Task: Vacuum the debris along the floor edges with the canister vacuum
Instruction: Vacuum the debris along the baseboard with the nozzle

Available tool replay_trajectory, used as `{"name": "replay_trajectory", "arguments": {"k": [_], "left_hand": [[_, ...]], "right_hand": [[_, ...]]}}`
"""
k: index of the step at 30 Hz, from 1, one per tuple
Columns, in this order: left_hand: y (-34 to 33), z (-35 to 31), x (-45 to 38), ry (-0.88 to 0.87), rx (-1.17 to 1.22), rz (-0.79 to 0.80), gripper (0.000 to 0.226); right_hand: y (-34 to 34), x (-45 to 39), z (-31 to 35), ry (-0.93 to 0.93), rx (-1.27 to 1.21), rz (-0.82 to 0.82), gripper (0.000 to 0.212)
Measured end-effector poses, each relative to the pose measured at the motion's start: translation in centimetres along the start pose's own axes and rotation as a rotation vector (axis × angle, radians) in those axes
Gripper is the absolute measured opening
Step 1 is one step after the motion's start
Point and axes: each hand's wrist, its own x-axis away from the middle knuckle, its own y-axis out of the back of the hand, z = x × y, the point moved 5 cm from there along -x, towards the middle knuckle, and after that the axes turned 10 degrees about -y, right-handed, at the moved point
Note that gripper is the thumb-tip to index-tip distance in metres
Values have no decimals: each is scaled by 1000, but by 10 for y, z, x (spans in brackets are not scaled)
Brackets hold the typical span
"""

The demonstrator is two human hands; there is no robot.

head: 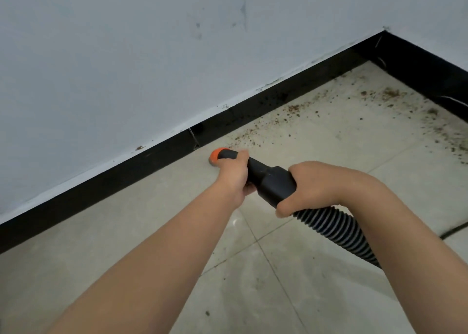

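At the baseboard [141, 167]:
Nozzle [255, 169]: rigid, light; left hand [234, 174] wraps it.
Hose [336, 229]: flexible; right hand [314, 185] grips cuff.
Debris [293, 109]: loose.

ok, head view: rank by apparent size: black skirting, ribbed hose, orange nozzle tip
1. black skirting, spans the frame
2. ribbed hose, partly hidden by the right arm
3. orange nozzle tip, clearly smallest, though farther from the camera than the hose
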Motion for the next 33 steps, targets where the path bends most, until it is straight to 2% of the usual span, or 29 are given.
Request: {"name": "replay_trajectory", "arguments": {"k": [5,11,22,33], "left_hand": [[-23,17,13,-35,34,25,53],[-33,27,11,-84,16,39,59],[-14,13,-21,-144,11,77,62],[-14,11,-38,-171,12,82,61]], "right_hand": [[-1,16,-25,-32,6,-14,36],[-14,22,-37,-62,-106,-79,36],[-24,7,-1,-181,-188,-212,38],[-35,-8,2,-217,-300,-251,46]]}}
